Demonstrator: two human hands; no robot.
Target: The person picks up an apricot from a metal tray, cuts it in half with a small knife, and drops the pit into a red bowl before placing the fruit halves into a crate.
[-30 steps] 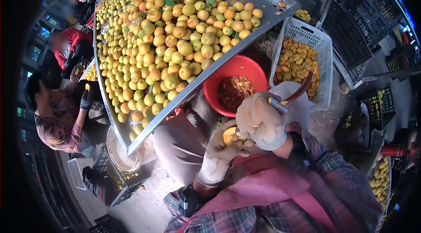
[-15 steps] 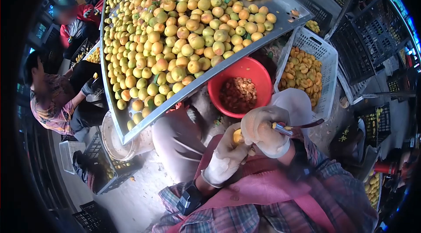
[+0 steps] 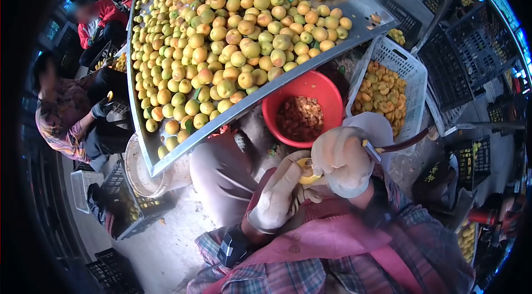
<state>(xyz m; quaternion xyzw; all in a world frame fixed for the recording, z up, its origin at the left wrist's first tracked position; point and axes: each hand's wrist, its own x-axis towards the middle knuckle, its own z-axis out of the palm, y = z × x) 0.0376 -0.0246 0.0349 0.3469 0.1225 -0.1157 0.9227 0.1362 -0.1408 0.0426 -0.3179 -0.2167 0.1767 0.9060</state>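
Both hands wear pale gloves and meet above the lap. My left hand (image 3: 281, 194) grips a yellow fruit piece (image 3: 308, 171), its cut face turned up. Beside it, my right hand (image 3: 342, 161) is closed round a metal-ended tool (image 3: 371, 151); a dark reddish cord or handle extends to the right from it. The tool's other end is hidden by the hand. Just beyond the hands stands a red bowl (image 3: 332, 104) with brown pits (image 3: 301, 117) inside. To its right is a white crate (image 3: 415, 75) of halved fruit (image 3: 382, 94).
A metal-edged table (image 3: 255, 96) piled with yellow-orange fruit (image 3: 221, 45) lies ahead. A white bucket (image 3: 145, 169) stands under its near corner. A person (image 3: 66, 119) sits at the left, another in red (image 3: 102, 22) farther back. Black crates (image 3: 471, 42) stand right.
My hands have moved slightly apart, and the fruit's cut face now shows between them. The tool in my right hand has turned. The seated person at the left has shifted a little.
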